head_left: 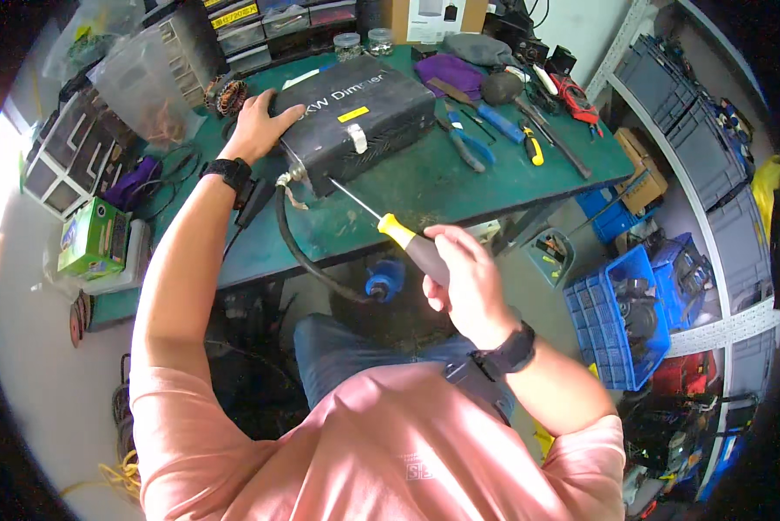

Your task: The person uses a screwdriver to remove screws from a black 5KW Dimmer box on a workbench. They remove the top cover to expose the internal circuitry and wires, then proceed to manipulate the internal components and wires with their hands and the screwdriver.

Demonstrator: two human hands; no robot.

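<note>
A black metal box (385, 100) with pale lettering, a yellow label and a silver latch lies on the green workbench. My left hand (258, 126) holds its left end, thumb over the top edge and fingers along the far left corner. In my right hand (470, 282) is a screwdriver (398, 233) with a yellow and dark grey handle. Its shaft points up and left, the tip at the box's near left corner; whether it touches a screw is too small to tell. From that corner a thick black cable (294, 239) hangs over the bench edge to a blue plug (384, 280).
Right of the box lie pliers (466, 146), a blue-handled tool (500, 124), a yellow-and-black tool (532, 148) and a red meter (574, 97). Small drawers (273, 26) stand behind. A green carton (95, 236) sits at left. Blue crates (611, 321) and a shelf rack (668, 148) flank the right.
</note>
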